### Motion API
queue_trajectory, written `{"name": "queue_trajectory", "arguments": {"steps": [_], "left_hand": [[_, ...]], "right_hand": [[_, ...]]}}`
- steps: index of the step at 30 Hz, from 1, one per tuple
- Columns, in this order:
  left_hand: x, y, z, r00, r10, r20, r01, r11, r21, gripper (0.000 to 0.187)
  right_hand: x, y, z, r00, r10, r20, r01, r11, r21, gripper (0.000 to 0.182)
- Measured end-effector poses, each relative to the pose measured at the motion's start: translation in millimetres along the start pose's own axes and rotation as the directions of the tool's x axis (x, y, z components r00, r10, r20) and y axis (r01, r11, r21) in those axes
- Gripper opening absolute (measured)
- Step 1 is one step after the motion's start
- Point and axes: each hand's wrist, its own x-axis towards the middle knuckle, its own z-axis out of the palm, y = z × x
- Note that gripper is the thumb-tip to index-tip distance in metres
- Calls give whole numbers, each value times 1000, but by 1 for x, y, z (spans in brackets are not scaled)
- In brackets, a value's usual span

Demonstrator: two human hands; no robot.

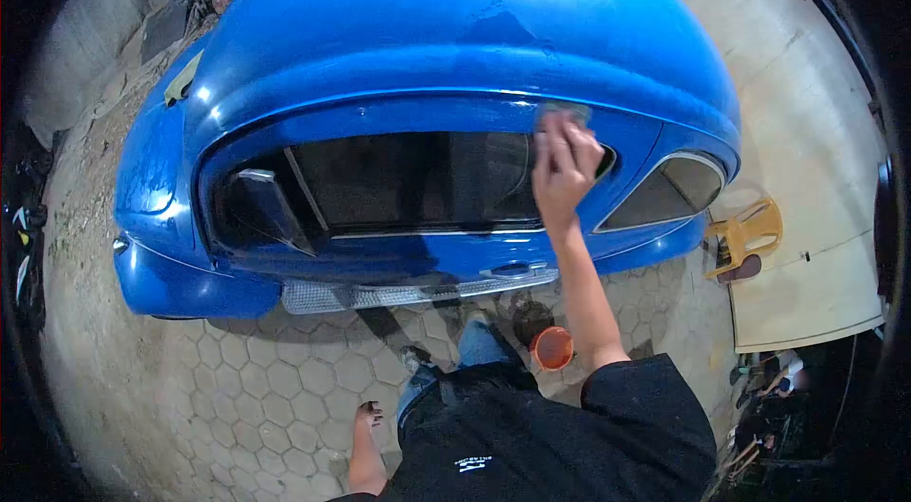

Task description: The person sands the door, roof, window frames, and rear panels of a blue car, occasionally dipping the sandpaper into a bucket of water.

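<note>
A blue rounded car [427,75] fills most of the head view, with wet, shiny patches on its roof and fender. My right hand [567,160] reaches up to the strip above the side window [418,179]. Its fingers press a grey-green sponge-like pad [577,113] against the blue paint just under the roof edge; pad and fingertips are blurred by motion. Down at my side, my left hand [368,415] hangs loosely above the paving, its fingers slightly bent and apart, holding nothing.
An orange bucket [552,348] stands by my feet on hexagonal paving [275,398]. A yellow chair [750,236] is behind the car, at right. A greenish cloth [182,83] lies near the windshield. Two people [786,374] are at the far lower right.
</note>
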Motion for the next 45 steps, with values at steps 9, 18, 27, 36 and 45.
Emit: {"name": "queue_trajectory", "arguments": {"steps": [9,18,27,36,45], "left_hand": [[29,33,-42,997,-9,78,34,942,-333,36],[59,65,-5,986,63,152,36,821,-569,34],[3,88,7,996,-80,31,79,996,42,34],[52,118,-21,987,-162,20,160,983,91,27],[84,193,-123,977,-114,182,46,940,338,39]], "right_hand": [[45,-89,29,931,-357,79,354,934,48,26],[31,20,-3,993,17,-114,-24,998,-65,6],[37,39,-14,998,-68,1,68,998,-15,14],[40,16,1,995,-96,-23,98,992,85,21],[52,-53,18,992,-120,-27,122,990,70,18]]}}
